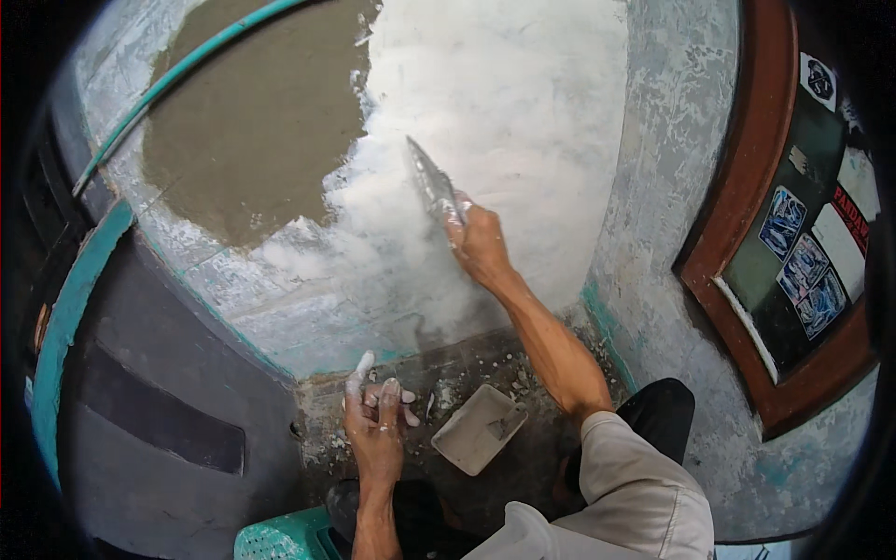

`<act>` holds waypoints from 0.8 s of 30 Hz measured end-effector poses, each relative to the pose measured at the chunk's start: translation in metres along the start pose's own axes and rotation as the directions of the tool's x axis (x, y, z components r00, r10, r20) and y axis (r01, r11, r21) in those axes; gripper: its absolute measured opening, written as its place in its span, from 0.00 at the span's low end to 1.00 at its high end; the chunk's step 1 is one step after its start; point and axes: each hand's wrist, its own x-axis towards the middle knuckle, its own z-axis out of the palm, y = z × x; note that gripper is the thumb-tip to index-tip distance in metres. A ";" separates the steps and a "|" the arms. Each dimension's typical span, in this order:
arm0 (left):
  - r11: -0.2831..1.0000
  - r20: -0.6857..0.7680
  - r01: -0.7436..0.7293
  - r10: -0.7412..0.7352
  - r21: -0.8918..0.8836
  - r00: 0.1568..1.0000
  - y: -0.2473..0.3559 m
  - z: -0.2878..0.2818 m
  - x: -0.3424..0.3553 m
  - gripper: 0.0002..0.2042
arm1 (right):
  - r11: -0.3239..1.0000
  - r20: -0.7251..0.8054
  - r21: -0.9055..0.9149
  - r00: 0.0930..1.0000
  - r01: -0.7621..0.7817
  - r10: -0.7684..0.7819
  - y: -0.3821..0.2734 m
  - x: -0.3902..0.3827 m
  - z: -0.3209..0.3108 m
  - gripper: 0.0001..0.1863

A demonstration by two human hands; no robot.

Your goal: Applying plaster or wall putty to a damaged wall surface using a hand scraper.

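While our right hand grips a trowel before the wall, our left hand hangs low, fingers loosely parted, apparently empty. White coat: spread across centre and right; grey-brown patch: upper left, uncovered, which we judge outstanding; tray: on the floor.

A mottled gray wall (turquoise-streaked at its foot) with a brown-framed, stickered dark pane rises from the right edge of the debris-speckled floor; a green plastic stool stands near left.
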 end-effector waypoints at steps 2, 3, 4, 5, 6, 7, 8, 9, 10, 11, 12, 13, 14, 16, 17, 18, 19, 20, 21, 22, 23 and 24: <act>1.000 0.007 -0.006 0.006 0.010 1.000 0.003 -0.001 -0.002 0.29 | 0.997 -0.053 -0.049 0.997 0.058 -0.060 -0.005 0.021 -0.029 0.18; 1.000 0.010 0.002 -0.002 0.028 1.000 0.004 -0.003 -0.003 0.29 | 0.990 -0.097 -0.096 0.989 0.099 -0.109 -0.003 0.033 -0.043 0.22; 1.000 0.011 -0.004 0.003 0.020 1.000 0.004 -0.004 -0.004 0.29 | 0.969 -0.175 -0.186 0.964 0.165 -0.198 -0.001 0.050 -0.056 0.23; 1.000 -0.002 -0.018 0.018 -0.005 1.000 0.003 -0.006 -0.003 0.29 | 0.936 -0.243 -0.276 0.926 0.218 -0.288 0.005 0.070 -0.065 0.24; 0.999 -0.015 -0.033 0.033 -0.030 0.999 0.001 -0.007 -0.002 0.30 | 0.887 -0.282 -0.411 0.896 0.211 -0.344 0.016 0.094 -0.074 0.25; 0.999 -0.016 -0.035 0.034 -0.035 0.999 0.002 -0.007 -0.002 0.30 | 0.822 -0.311 -0.537 0.861 0.190 -0.402 0.028 0.119 -0.084 0.26; 0.999 -0.021 -0.037 0.036 -0.034 0.999 0.003 -0.009 -0.003 0.30 | 0.800 -0.325 -0.584 0.862 0.141 -0.390 0.036 0.143 -0.091 0.25; 0.999 -0.028 -0.039 0.038 -0.030 0.999 0.004 -0.011 -0.004 0.30 | 0.775 -0.339 -0.626 0.863 0.092 -0.376 0.041 0.165 -0.098 0.24; 0.999 -0.033 -0.039 0.038 -0.030 0.999 0.003 -0.011 -0.004 0.30 | 0.777 -0.338 -0.623 0.863 0.095 -0.376 0.048 0.183 -0.105 0.24; 0.999 -0.021 -0.035 0.034 -0.023 0.999 0.002 -0.011 -0.003 0.30 | 0.772 -0.291 -0.632 0.899 0.076 -0.327 0.054 0.199 -0.112 0.22; 0.999 -0.008 -0.029 0.029 -0.015 1.000 0.002 -0.011 -0.003 0.30 | 0.764 -0.244 -0.642 0.930 0.057 -0.274 0.060 0.212 -0.115 0.21; 0.999 0.006 -0.030 0.030 -0.024 1.000 0.003 -0.004 -0.001 0.30 | 0.690 -0.256 -0.705 0.848 0.164 -0.464 0.073 0.222 -0.108 0.21; 0.999 0.016 -0.034 0.034 -0.043 0.999 0.003 0.004 0.001 0.29 | 0.583 -0.238 -0.773 0.736 0.251 -0.634 0.089 0.223 -0.096 0.21; 0.999 -0.010 -0.032 0.031 -0.026 0.999 0.004 0.004 0.004 0.29 | 0.631 -0.067 -0.727 0.887 0.271 -0.458 0.074 0.180 -0.031 0.24; 1.000 -0.007 -0.015 0.015 -0.014 1.000 0.006 0.004 0.004 0.28 | 0.601 0.013 -0.707 0.858 0.371 -0.514 0.063 0.151 -0.006 0.26; 1.000 0.014 -0.002 0.002 -0.016 1.000 0.007 0.008 0.004 0.28 | 0.609 0.158 -0.593 0.818 0.527 -0.553 0.072 0.128 0.001 0.28; 1.000 -0.006 -0.004 0.004 0.004 1.000 0.005 0.001 0.003 0.28 | 0.672 0.225 -0.485 0.822 0.560 -0.523 0.044 0.097 0.008 0.29; 1.000 0.005 -0.002 0.002 0.030 1.000 0.003 0.002 0.001 0.28 | 0.683 0.152 -0.413 0.785 0.603 -0.601 0.023 0.082 -0.003 0.28; 0.999 0.025 -0.001 0.000 0.047 1.000 0.001 0.005 0.000 0.27 | 0.806 0.135 -0.425 0.909 0.412 -0.393 0.021 0.074 -0.023 0.25; 0.999 0.050 -0.019 0.017 0.046 0.999 -0.001 0.007 -0.002 0.27 | 0.879 0.115 -0.433 0.980 0.198 -0.164 0.028 0.072 -0.049 0.24; 0.999 0.068 -0.020 0.017 0.033 0.998 0.000 0.012 -0.003 0.27 | 0.841 -0.027 -0.521 0.982 0.148 -0.189 0.057 0.089 -0.081 0.17; 1.000 0.071 -0.005 0.004 0.022 0.997 0.003 0.014 -0.004 0.27 | 0.812 -0.149 -0.582 0.975 0.050 -0.167 0.089 0.113 -0.118 0.11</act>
